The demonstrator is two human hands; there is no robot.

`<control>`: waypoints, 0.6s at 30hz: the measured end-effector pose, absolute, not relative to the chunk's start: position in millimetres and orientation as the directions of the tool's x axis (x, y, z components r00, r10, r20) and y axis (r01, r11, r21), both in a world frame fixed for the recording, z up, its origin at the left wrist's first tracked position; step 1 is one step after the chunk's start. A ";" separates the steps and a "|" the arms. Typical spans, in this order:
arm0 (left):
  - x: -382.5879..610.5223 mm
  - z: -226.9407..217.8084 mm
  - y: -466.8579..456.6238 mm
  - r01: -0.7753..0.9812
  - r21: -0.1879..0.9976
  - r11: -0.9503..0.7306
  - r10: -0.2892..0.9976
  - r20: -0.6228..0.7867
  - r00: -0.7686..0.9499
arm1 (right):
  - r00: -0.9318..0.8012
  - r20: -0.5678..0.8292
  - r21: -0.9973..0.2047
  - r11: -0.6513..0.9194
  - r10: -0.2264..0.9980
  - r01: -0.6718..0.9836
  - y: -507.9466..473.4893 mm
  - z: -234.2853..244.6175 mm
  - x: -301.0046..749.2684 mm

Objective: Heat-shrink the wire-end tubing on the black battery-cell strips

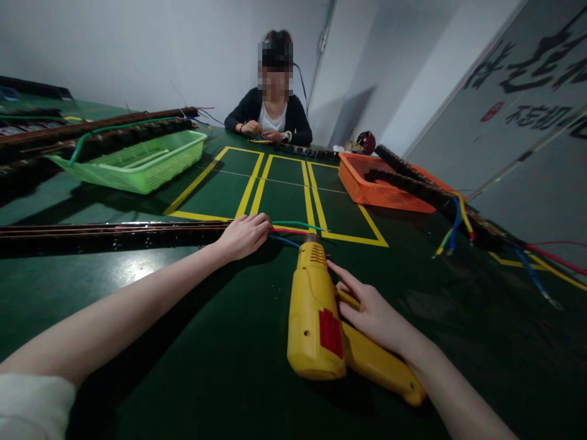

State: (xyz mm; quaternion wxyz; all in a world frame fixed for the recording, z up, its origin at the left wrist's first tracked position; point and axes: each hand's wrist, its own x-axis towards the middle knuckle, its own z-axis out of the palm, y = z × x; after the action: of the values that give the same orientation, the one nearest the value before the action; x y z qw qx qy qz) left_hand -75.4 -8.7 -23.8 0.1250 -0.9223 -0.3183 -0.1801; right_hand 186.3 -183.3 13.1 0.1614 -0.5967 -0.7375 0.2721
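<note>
My left hand (246, 237) is closed over the right end of a long, dark, glossy strip (114, 237) with thin copper-coloured lines along it. From under my fingers come a green wire (293, 223), a red wire (290, 231) and a blue wire (285, 240). My right hand (369, 308) grips a yellow heat gun (312, 305) near its trigger, index finger stretched along the body. The gun's metal nozzle points away from me, right at the red wire; whether they touch, I cannot tell. My left fingertips are partly hidden.
A green basket (183, 150) stands at left beside more dark strips (137, 128). On the right, an orange basket (389, 198) carries similar strips with hanging wires (454, 223). Yellow tape (254, 183) marks the green table (206, 366). Across it sits a person (298, 119) handling wires.
</note>
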 end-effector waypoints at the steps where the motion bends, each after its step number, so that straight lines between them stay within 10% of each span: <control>1: -75.4 -23.9 -8.6 0.632 -0.114 -0.766 0.543 0.411 0.732 | -0.238 -0.067 -0.557 0.162 0.969 0.815 -183.8 13.1 187.7; 18: -74.4 -27.6 -6.0 0.620 -0.051 -0.783 0.546 0.424 0.723 | -0.419 -0.064 -0.213 0.398 0.906 0.892 -160.7 10.0 141.0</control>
State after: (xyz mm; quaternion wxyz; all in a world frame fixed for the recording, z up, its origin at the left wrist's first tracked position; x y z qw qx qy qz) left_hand -74.4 -6.0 -27.6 0.0947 -0.9234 -0.3156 -0.1969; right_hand 141.0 -160.7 10.0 0.0308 -0.5380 -0.8355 0.1075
